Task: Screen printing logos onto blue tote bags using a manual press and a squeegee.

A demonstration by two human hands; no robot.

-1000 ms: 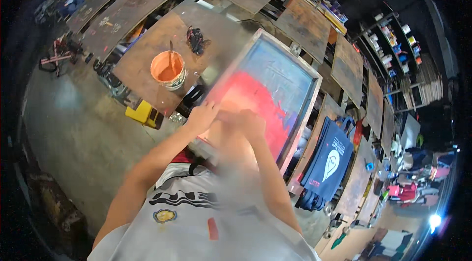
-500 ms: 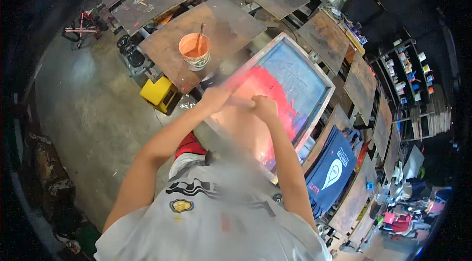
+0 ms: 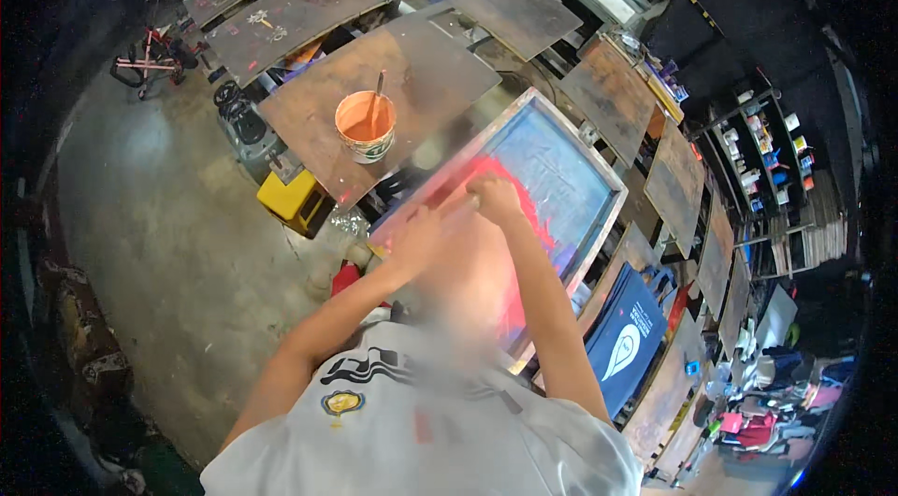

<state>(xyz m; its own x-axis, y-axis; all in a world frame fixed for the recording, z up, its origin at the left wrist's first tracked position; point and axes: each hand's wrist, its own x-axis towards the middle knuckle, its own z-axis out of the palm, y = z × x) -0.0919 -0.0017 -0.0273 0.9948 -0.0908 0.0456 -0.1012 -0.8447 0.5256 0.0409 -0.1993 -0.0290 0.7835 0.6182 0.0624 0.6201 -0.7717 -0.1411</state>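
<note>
A wooden-framed printing screen [image 3: 599, 239] lies tilted across the view before me, its mesh pale blue on the far right side. Bright pink-red ink [image 3: 513, 180] covers the part nearer my hands. Both hands are over the screen, closed around a pale bar, seemingly the handle of a squeegee [image 3: 456, 208]. My left hand [image 3: 418, 236] grips its nearer end, over the left part of the frame. Farther off, my right hand [image 3: 494, 197] holds the other end. A hazy smear in the picture hides the squeegee's lower part and some of the mesh.
An ink bucket [image 3: 366, 127] with a stick in it stands on a brown board [image 3: 435, 66] beyond the screen. A yellow stool [image 3: 292, 201] is on the floor at left. Dark blue printed bags [image 3: 625, 346] lie on a board at right. Shelves [image 3: 762, 150] stand farther right.
My left hand has come nearer to my body, while the right has shifted slightly away across the screen, both still gripping the bar. The whole view has shifted a little.
</note>
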